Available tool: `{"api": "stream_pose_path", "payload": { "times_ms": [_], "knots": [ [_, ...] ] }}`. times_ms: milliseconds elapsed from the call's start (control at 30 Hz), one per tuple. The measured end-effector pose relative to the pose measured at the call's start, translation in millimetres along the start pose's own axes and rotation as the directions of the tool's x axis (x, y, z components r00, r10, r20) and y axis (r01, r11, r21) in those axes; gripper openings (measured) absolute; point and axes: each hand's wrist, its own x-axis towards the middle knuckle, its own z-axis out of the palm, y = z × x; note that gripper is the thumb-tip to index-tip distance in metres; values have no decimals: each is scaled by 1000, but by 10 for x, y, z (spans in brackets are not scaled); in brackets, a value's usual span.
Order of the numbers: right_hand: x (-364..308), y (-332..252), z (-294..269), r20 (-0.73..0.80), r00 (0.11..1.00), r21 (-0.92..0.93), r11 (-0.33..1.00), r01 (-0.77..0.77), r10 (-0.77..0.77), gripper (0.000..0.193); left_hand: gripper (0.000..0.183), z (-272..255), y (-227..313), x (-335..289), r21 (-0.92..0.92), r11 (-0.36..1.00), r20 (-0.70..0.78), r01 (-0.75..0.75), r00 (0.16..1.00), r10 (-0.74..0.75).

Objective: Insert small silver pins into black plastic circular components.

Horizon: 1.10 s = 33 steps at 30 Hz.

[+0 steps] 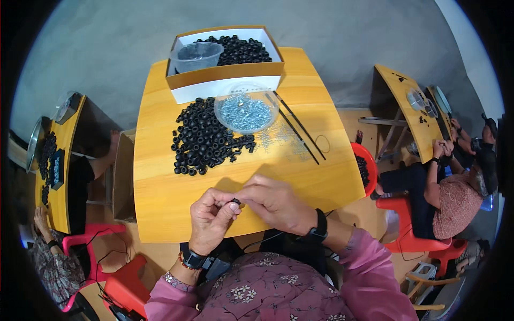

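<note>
Both of my hands meet above the near edge of the yellow table (160, 206). A small black round part (235, 201) is pinched between the thumb and fingers of my left hand (210, 218). My right hand (281, 206) has its fingers closed against the same part; whether something tiny is between them is hidden. Beyond my hands lies a loose pile of black round parts (199, 136). Against its right side stands a clear round tub of small silvery metal pieces (246, 113), with more silvery pieces (284, 140) scattered on the tabletop.
Two thin black rods (296, 127) and a thin wire loop (323, 143) lie at right. An open cardboard box (225, 73) at the back holds black parts and a clear bowl (197, 56). A red basin (365, 168) stands beside the table. People sit at side tables.
</note>
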Motion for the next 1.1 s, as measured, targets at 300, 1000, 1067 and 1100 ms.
{"api": "stream_pose_path", "payload": {
  "times_ms": [300,1000,1067,1100],
  "knots": [
    [-58,32,259,-152,988,175,983,52,-26,29,11,-73,-26,38,-273,962,-35,-30,999,22],
    [43,442,-115,-188,961,95,977,-189,204,20,13,-19,17,25,-140,990,-106,2,994,-17],
    [108,536,-212,-248,948,-55,974,-221,201,19,13,-6,16,31,-157,988,-112,0,994,-17],
    [182,534,-211,-256,953,-122,972,-199,163,18,13,-6,20,28,-167,986,-127,-3,992,-18]
  ]
}}
